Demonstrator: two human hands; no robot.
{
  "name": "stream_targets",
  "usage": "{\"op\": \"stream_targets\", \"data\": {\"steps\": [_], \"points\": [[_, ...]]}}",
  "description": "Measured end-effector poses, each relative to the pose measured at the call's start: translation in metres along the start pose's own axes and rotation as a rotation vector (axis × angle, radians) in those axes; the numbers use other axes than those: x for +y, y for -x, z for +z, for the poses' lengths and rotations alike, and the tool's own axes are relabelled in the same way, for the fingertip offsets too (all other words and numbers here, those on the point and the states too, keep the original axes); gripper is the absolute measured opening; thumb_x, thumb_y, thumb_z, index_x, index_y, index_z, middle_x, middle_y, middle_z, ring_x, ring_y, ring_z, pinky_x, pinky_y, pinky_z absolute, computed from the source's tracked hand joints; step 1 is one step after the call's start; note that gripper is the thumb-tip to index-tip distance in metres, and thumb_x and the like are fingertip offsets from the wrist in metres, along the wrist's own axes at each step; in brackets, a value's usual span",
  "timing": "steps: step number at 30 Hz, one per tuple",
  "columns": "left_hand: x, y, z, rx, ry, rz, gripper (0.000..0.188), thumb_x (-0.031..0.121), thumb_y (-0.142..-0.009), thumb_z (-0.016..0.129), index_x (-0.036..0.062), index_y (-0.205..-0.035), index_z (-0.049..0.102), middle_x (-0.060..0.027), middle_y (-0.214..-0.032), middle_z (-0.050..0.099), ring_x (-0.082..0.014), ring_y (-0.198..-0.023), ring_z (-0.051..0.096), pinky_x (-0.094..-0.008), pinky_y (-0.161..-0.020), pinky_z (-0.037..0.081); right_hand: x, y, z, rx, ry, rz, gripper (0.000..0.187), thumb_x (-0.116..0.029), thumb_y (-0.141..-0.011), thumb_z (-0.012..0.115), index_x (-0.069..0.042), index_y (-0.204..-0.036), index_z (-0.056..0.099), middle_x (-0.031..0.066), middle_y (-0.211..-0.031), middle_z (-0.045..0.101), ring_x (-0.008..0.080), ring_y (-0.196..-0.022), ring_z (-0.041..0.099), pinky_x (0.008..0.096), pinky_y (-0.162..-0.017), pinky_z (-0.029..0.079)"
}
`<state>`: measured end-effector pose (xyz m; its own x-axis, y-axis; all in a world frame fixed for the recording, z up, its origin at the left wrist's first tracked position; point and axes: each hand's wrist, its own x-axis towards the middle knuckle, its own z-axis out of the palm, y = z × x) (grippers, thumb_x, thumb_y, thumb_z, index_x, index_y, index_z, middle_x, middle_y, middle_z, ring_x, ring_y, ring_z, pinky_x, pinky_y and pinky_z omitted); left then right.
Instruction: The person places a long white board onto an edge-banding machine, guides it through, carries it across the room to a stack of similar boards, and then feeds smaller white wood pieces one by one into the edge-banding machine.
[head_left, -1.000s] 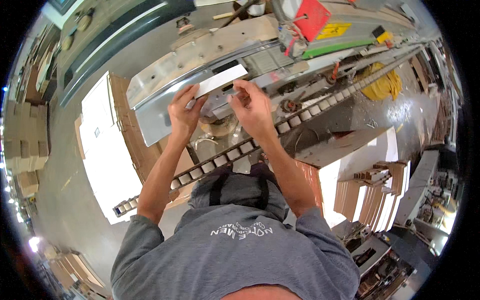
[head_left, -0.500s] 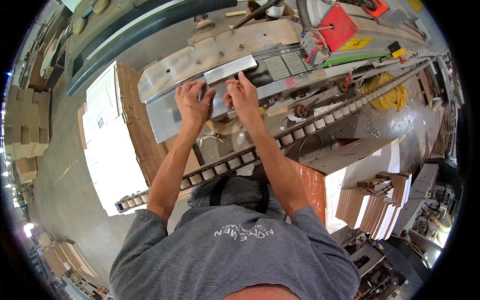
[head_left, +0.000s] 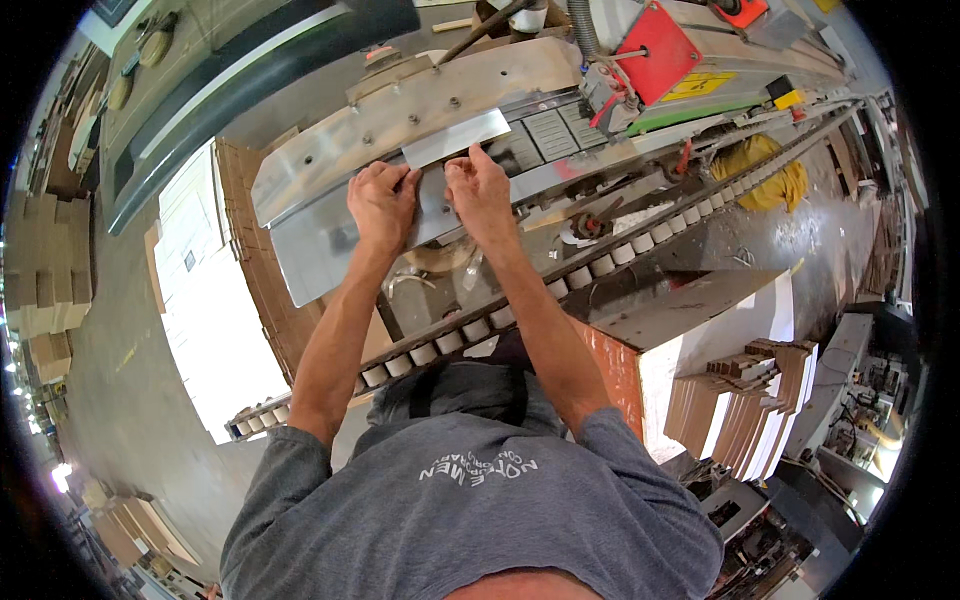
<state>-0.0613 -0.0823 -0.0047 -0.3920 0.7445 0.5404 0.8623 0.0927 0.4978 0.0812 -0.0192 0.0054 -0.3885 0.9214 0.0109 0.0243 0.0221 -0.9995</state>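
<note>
Workshop floor (head_left: 120, 400), steel machine bed (head_left: 320, 250)

Bright, even light from my feed, prob. overhead shop lamps; shadows soft, mostly under the forearms. Glare on the metal plate (head_left: 330, 235) w/ a whitish sheen, and the white sheet stack (head_left: 215, 330) is nearly blown out. Small hot spots at far left rim. Heavy fisheye: roller rail (head_left: 600, 265) bows, edges squeezed, black vignette all round. Centre sharp, both hands crisp; rim detail soft and smeared, esp. lower right.
</note>
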Motion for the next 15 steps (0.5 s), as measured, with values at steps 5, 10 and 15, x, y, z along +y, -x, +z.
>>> {"op": "stream_targets", "data": {"steps": [5, 10, 15], "points": [[0.034, -0.013, 0.025, -0.094, 0.023, -0.146, 0.012, 0.021, -0.08, 0.073, 0.0094, -0.082, 0.074, -0.0092, -0.078, 0.066, -0.0325, -0.071, 0.063, -0.0426, -0.065, 0.049, 0.012, -0.021, -0.029, 0.087, 0.132, 0.01, 0.023, -0.011, -0.091, 0.054, 0.01, -0.102, 0.053, 0.0085, -0.076, 0.063, 0.0146, -0.061, 0.059, 0.0299, -0.057, 0.049], [0.063, -0.027, 0.056, -0.138, 0.031, -0.097, 0.01, 0.018, -0.079, 0.074, 0.0079, -0.082, 0.073, -0.0113, -0.077, 0.065, -0.0324, -0.07, 0.063, -0.0404, -0.064, 0.05, 0.019, -0.039, -0.064, 0.176, 0.034, 0.045, 0.017, -0.012, -0.09, 0.054, 0.005, -0.093, 0.051, 0.0137, -0.076, 0.063, 0.0247, -0.066, 0.062, 0.0383, -0.064, 0.05], [0.088, -0.044, 0.095, -0.145, 0.032, -0.027, 0.012, 0.017, -0.078, 0.074, 0.006, -0.081, 0.073, -0.0128, -0.078, 0.065, -0.0333, -0.072, 0.064, -0.0407, -0.067, 0.051, 0.034, -0.061, -0.101, 0.172, 0.065, -0.024, 0.024, -0.012, -0.089, 0.056, 0.007, -0.103, 0.053, 0.0148, -0.079, 0.065, 0.026, -0.068, 0.063, 0.0369, -0.065, 0.051]]}}
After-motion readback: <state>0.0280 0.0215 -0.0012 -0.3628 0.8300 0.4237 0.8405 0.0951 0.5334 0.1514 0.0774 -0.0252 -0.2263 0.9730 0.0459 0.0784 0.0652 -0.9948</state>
